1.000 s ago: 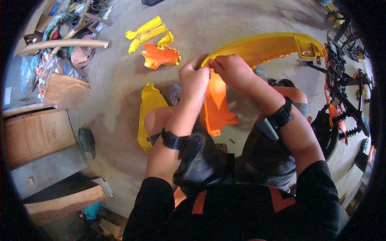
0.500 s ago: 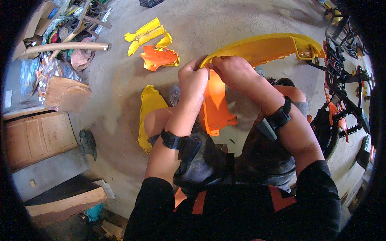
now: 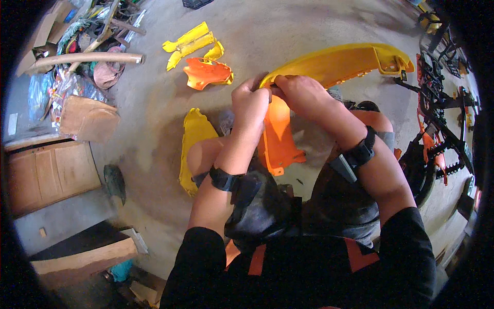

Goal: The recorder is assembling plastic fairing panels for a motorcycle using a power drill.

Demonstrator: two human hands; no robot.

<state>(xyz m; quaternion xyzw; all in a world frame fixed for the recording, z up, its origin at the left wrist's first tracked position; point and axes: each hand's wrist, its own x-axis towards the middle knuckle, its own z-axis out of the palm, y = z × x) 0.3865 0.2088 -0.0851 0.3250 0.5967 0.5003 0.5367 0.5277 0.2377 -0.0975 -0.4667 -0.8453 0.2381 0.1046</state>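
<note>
A long, curved yellow plastic panel (image 3: 329, 59) arches out to the right from between my hands, its hollow side toward me. My left hand (image 3: 249, 100) is closed around its narrow left end, where an orange plastic panel (image 3: 279, 136) hangs down between my knees. My right hand (image 3: 303, 92) pinches the same end from the other side, fingers curled and thumb close to the left hand. The fingertips hide where yellow and orange meet, so I cannot tell whether they are joined.
On the concrete floor lie yellow plastic pieces (image 3: 188, 44), an orange shell (image 3: 206, 73) and a yellow panel (image 3: 194, 144) beside my left leg. A black metal frame (image 3: 442, 108) stands right. Boards and scrap (image 3: 85, 82) pile up left.
The view has shifted slightly. Both hands keep their grip at the yellow panel's end, and the two panels stay in nearly the same pose.
</note>
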